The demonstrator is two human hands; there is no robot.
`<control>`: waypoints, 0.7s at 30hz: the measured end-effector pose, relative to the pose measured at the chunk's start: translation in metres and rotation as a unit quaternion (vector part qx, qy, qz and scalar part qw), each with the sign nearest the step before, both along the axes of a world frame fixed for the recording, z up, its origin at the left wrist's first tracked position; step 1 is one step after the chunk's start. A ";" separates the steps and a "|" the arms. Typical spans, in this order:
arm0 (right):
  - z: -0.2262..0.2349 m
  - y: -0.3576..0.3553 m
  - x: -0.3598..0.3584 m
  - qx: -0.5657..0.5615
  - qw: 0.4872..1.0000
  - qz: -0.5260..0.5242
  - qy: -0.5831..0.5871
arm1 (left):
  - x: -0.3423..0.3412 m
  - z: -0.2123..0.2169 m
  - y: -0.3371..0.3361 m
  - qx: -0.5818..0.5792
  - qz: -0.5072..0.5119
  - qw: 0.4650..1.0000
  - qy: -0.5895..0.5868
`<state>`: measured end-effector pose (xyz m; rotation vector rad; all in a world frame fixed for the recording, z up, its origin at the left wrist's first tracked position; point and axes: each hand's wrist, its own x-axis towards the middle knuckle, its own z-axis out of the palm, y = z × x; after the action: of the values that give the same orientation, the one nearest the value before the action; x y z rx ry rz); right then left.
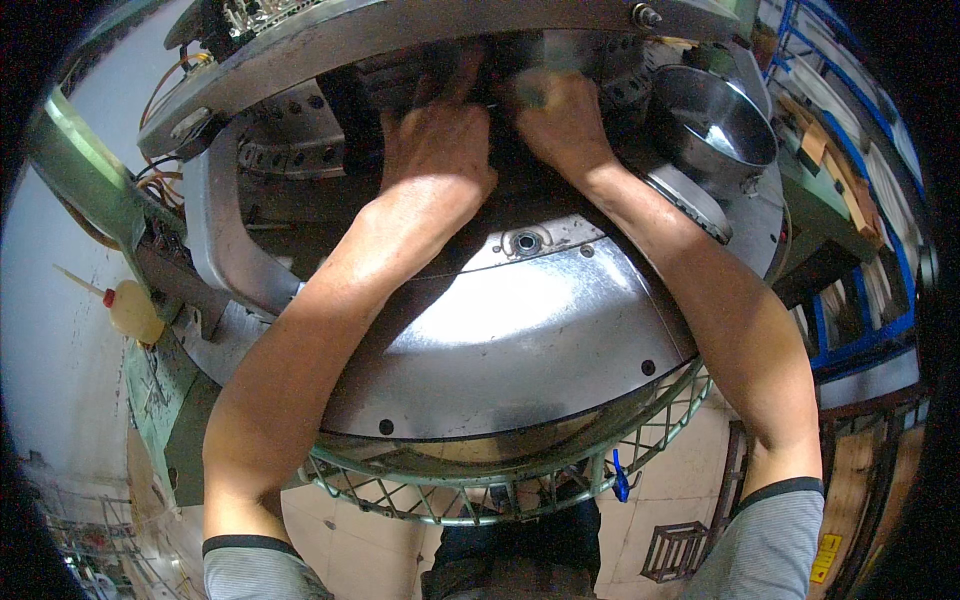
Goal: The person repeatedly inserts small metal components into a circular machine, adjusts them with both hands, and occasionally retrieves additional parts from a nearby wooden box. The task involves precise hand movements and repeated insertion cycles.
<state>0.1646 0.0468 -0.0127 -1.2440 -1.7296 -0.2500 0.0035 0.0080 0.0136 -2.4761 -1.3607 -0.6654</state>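
Note:
Both my arms reach into the shadowed gap of a large round metal machine (530,340), beneath its thick upper ring (420,70). My left hand (438,145) is curled with its back toward me, its fingertips lost in the dark. Close to its right, my right hand (556,118) bends inward with curled fingers, near a dark shiny surface under the ring. Whatever the fingers hold is hidden. A bolt fitting (526,242) sits on the curved plate just below the hands. To the right of my right hand stands a round metal pot (712,130).
A curved metal bracket (222,215) rises at the left, near a yellowish bottle (135,312) with a red cap. Green lattice guarding (440,505) with a blue handle (620,478) runs along the machine's front. Blue shelving (865,340) and a green bench (815,215) stand right.

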 end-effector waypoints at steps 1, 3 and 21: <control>-0.001 0.000 0.000 0.006 1.000 0.002 0.001 | 0.000 0.000 0.001 0.002 -0.004 1.000 -0.004; -0.003 0.002 0.000 0.013 1.000 -0.006 0.001 | 0.000 0.003 0.003 -0.001 0.007 1.000 0.008; 0.005 -0.004 -0.022 0.020 1.000 0.008 0.011 | -0.013 0.019 0.000 0.117 -0.002 0.990 0.079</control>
<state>0.1425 0.0427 -0.0080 -1.1999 -1.7069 -0.2601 -0.0099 0.0078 0.0330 -2.2931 -1.1492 -0.5807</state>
